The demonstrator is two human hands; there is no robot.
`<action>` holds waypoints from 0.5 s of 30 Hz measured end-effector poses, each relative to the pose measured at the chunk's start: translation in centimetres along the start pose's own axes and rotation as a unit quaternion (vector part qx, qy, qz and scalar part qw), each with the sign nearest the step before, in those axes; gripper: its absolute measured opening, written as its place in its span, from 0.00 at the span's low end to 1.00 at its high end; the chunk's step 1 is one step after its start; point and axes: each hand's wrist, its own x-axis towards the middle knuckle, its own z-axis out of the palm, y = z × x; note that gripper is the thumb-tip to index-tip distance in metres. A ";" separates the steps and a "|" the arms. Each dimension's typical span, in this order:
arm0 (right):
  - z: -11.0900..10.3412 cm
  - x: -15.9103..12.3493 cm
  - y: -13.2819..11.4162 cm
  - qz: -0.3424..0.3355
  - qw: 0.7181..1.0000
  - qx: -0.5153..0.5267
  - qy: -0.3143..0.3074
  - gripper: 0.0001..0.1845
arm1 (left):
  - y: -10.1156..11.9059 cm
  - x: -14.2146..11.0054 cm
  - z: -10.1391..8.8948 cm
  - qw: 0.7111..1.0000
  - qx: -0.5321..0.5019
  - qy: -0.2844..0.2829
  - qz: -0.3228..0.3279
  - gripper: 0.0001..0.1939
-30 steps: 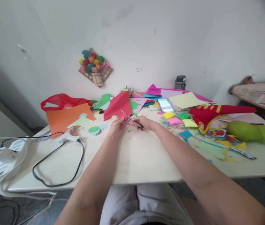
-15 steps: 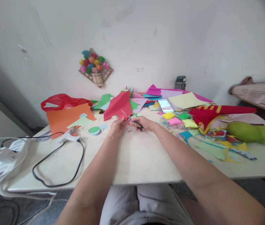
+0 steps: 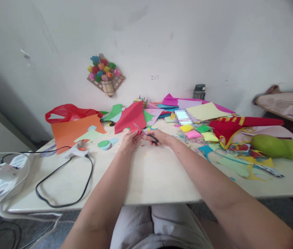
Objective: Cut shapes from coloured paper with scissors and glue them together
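My left hand is closed on the near edge of a small piece of red paper; its fingers point toward my right hand. In my right hand are black-handled scissors, their blades reaching left over the red paper. How far the blades are apart is too small to tell. Behind my hands a larger red sheet lies slanted on the pile; whether it joins the piece in my fingers I cannot tell. A stack of paper circles, green on top, lies left of my left hand.
A white glue gun with a black cord and a power strip occupy the table's left side. Orange paper lies behind them. To the right are colourful packets, paper scraps, a red-and-yellow cloth and green fruit.
Both hands stay almost in place. The scissor blades have shifted very slightly to the left over the red paper.
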 end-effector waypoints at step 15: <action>0.3 -0.1 -0.4 0.022 1.000 0.006 0.016 0.12 | -0.2 0.1 -0.1 1.000 0.001 -0.006 0.008 0.04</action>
